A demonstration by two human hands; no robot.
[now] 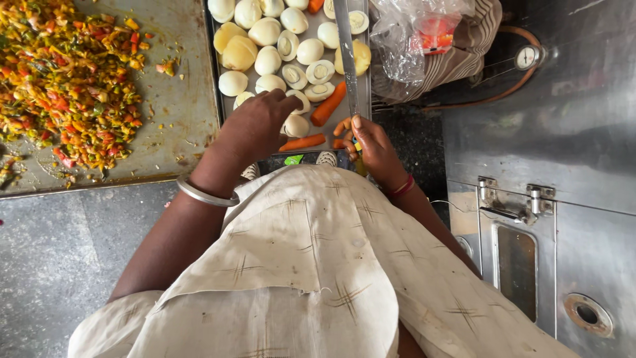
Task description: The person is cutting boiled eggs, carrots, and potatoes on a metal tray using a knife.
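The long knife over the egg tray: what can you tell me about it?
The knife has a long, narrow, flat blade of shiny grey metal. It runs nearly straight up the picture, over the steel tray of boiled eggs and carrots. The right hand grips its handle, which is mostly hidden. The tip runs past the picture's top edge.

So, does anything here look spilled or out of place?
Yes, slightly. A few bits of chopped vegetables lie scattered apart from the main pile on the left metal tray. In the other tray, carrots lie mixed among the boiled eggs. Nothing looks damaged.
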